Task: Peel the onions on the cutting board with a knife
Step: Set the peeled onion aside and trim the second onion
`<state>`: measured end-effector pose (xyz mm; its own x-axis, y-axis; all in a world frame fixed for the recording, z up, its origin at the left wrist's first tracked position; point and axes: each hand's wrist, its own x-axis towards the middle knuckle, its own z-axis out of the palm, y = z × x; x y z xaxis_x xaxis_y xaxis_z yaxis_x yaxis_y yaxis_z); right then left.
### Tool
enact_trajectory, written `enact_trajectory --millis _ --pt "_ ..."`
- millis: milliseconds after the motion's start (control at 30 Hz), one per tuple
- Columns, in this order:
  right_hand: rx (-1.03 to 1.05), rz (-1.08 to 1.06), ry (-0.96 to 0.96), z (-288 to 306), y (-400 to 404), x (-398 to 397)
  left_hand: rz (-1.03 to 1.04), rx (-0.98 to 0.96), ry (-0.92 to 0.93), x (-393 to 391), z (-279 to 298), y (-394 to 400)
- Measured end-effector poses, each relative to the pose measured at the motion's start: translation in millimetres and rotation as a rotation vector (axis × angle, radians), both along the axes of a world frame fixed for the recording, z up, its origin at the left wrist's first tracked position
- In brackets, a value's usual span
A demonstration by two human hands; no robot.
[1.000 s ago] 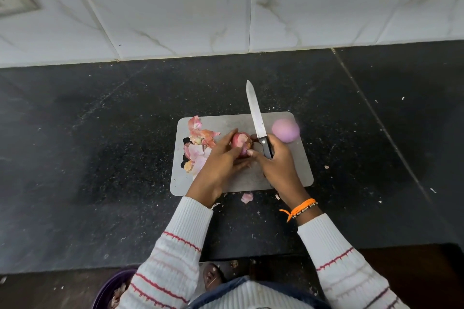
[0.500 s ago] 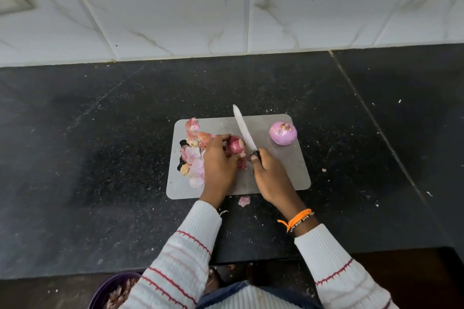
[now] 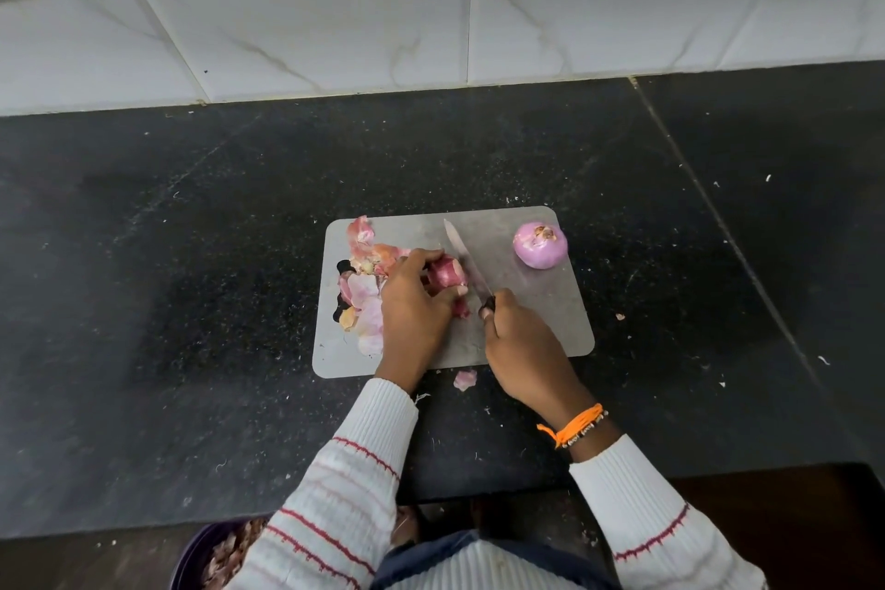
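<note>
A grey cutting board (image 3: 536,316) lies on the black counter. My left hand (image 3: 414,307) grips a red onion (image 3: 445,272) down on the board, fingers curled over it. My right hand (image 3: 524,345) holds the black handle of a knife (image 3: 467,261); the blade lies against the onion's right side, tip pointing away from me. A peeled pale purple onion (image 3: 540,244) sits at the board's far right corner. Loose pink and orange skins (image 3: 364,283) are heaped on the board's left part.
One scrap of skin (image 3: 464,379) lies on the black counter (image 3: 191,302) just off the board's near edge. A purple bin (image 3: 191,561) with peelings shows below the counter edge at lower left. A white tiled wall (image 3: 431,5) backs the counter.
Both hands have lowered the onion from the air onto the board. The knife has tilted from pointing up and away to lying beside the onion on its right.
</note>
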<state>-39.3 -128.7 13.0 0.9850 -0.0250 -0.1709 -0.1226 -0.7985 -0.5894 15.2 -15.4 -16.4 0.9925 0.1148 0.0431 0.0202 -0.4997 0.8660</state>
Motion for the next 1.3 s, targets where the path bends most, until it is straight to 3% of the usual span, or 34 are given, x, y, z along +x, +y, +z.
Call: enact_trajectory --millis 500,1067,1300 --pt "-0.251 0.102 0.055 22 9 3 -0.051 -0.008 0.031 10 3 6" --pt "-0.28 0.114 0.032 17 14 18 -0.021 -0.033 0.1 13 7 7" --pt "-0.24 0.1 0.008 5 12 22 -0.011 0.051 0.075 14 13 6"
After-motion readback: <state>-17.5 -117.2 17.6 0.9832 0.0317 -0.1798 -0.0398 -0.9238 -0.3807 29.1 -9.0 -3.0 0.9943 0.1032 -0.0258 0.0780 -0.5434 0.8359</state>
